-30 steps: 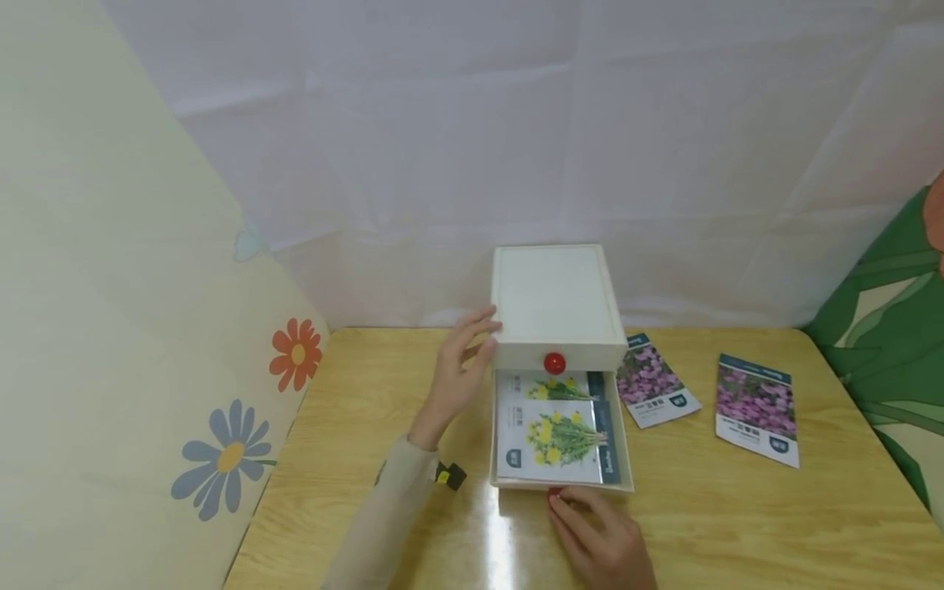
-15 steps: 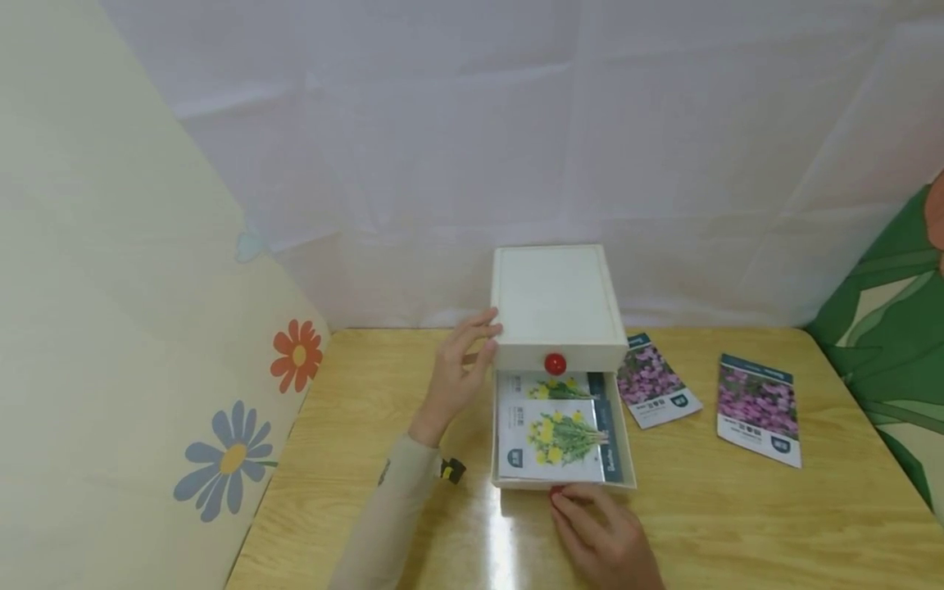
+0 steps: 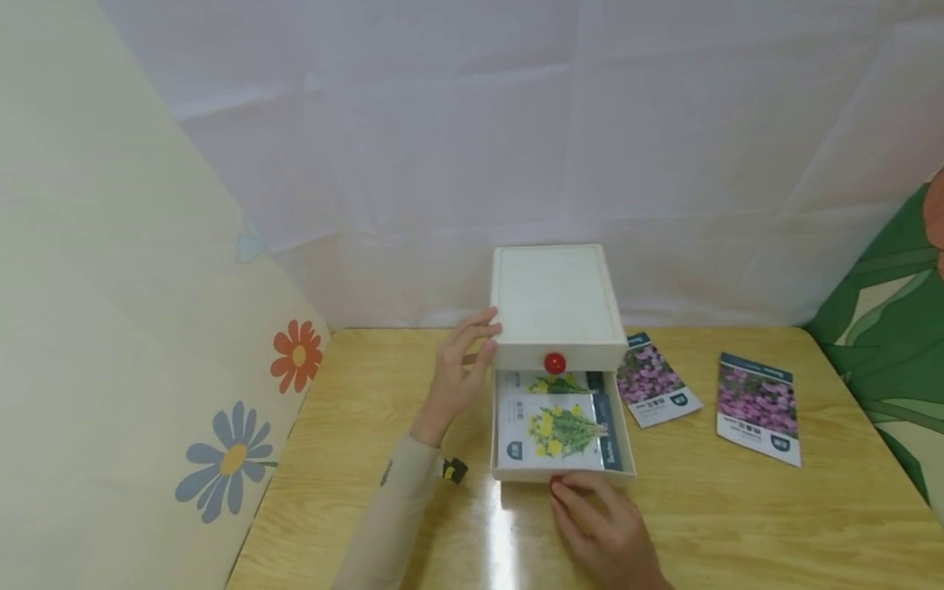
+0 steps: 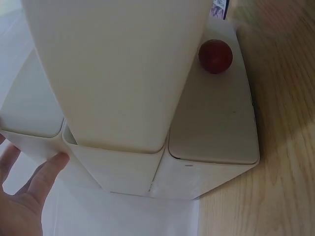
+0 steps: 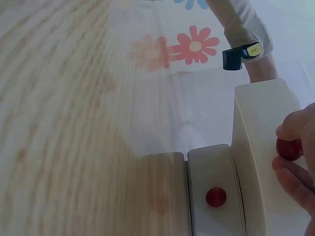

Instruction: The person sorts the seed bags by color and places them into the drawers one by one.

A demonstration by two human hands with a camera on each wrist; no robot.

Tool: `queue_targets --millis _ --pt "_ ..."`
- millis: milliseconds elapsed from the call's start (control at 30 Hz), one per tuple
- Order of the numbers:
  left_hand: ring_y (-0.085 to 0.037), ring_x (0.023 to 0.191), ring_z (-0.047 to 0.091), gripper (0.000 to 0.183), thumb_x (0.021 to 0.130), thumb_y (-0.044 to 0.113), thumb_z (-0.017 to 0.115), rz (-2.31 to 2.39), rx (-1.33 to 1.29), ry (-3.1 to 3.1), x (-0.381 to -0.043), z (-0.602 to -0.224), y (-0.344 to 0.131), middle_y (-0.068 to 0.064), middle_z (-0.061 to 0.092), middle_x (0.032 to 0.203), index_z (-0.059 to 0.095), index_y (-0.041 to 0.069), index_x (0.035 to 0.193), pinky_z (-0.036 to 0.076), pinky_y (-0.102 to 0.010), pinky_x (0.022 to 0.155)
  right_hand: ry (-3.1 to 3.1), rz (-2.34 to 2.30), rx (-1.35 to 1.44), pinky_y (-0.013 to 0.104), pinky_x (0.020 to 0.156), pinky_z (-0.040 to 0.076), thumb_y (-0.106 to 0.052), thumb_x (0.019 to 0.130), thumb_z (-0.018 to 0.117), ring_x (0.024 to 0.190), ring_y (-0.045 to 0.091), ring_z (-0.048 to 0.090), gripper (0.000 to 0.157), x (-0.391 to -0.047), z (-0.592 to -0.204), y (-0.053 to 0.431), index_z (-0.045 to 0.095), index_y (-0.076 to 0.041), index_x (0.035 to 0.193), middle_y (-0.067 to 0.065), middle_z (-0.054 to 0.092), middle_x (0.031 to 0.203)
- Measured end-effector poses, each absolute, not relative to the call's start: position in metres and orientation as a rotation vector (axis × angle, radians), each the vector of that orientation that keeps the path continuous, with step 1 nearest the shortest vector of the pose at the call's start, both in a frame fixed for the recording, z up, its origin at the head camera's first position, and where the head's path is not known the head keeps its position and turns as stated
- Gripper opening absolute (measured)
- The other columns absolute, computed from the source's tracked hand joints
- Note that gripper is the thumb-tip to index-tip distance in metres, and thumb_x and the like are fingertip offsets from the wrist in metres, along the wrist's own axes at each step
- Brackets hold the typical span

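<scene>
In the head view, the person's right grip (image 3: 608, 528) pinches the round red knob (image 3: 556, 485) of a white, rectangular, plastic-looking drawer (image 3: 527, 474), out at six o'clock from its white box-shaped cabinet (image 3: 556, 295); flat yellow-flower packets (image 3: 556, 430) lie inside, and flat purple-flower packets (image 3: 760, 410) rest at four o'clock on the pale wooden bench (image 3: 737, 524). In the left wrist view, the left grip (image 4: 24, 206), fingers loosely spread, touches the cabinet, probably steadying it. In the right wrist view, the drawer's smooth, plain front stands beyond the lower tier.
</scene>
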State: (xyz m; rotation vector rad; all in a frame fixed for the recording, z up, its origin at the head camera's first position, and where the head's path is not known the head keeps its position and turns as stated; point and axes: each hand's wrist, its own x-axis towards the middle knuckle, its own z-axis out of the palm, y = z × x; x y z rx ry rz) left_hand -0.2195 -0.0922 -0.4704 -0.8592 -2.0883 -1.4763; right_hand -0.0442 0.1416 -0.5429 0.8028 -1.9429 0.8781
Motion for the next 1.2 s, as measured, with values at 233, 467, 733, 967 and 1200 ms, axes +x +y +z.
queue_targets --millis 233,467,733,967,1200 --pt "-0.039 0.138 0.061 0.027 0.102 -0.005 0.064 -1.459 -0.853 -2.094 -0.22 -0.471 -0.092 -0.018 0.06 0.152 0.069 0.001 0.128 0.066 -0.028 0.082 -1.965 0.891 0.797 0.022 0.085 0.061 -0.029 0.108 0.064 0.087 0.021 0.072 0.033 -0.047 -0.538 0.142 0.082 -0.003 0.101 0.013 0.074 0.104" --pt "-0.046 0.133 0.062 0.026 0.099 -0.012 0.062 -1.451 -0.826 -2.094 -0.22 -0.47 -0.089 -0.026 0.06 0.148 0.067 -0.006 0.125 0.066 -0.029 0.082 -1.979 0.921 0.794 0.015 0.097 0.058 -0.028 0.107 0.065 0.088 0.023 0.073 0.031 -0.05 -0.536 0.142 0.082 -0.003 0.101 0.013 0.075 0.105" --pt "-0.044 0.132 0.063 0.027 0.098 -0.012 0.064 -1.436 -0.847 -2.066 -0.222 -0.472 -0.088 -0.025 0.061 0.146 0.068 -0.005 0.123 0.066 -0.028 0.08 -2.0 0.959 0.779 0.015 0.093 0.059 -0.026 0.106 0.066 0.088 0.022 0.073 0.028 -0.053 -0.536 0.142 0.082 -0.002 0.102 0.013 0.074 0.106" --pt "-0.042 0.136 0.061 0.027 0.1 -0.007 0.065 -1.47 -0.85 -2.083 -0.221 -0.473 -0.088 -0.022 0.059 0.15 0.068 -0.001 0.126 0.066 -0.028 0.083 -2.023 0.97 0.762 0.012 0.097 0.056 -0.031 0.108 0.064 0.089 0.021 0.072 0.034 -0.055 -0.536 0.143 0.082 -0.003 0.102 0.011 0.074 0.107" --pt "-0.037 0.14 0.059 0.025 0.105 -0.001 0.062 -1.491 -0.84 -2.11 -0.221 -0.473 -0.09 -0.016 0.058 0.154 0.068 0.002 0.129 0.066 -0.029 0.086 -1.985 0.967 0.783 0.014 0.093 0.058 -0.027 0.106 0.066 0.088 0.022 0.073 0.03 -0.062 -0.539 0.142 0.082 -0.002 0.102 0.013 0.074 0.105"
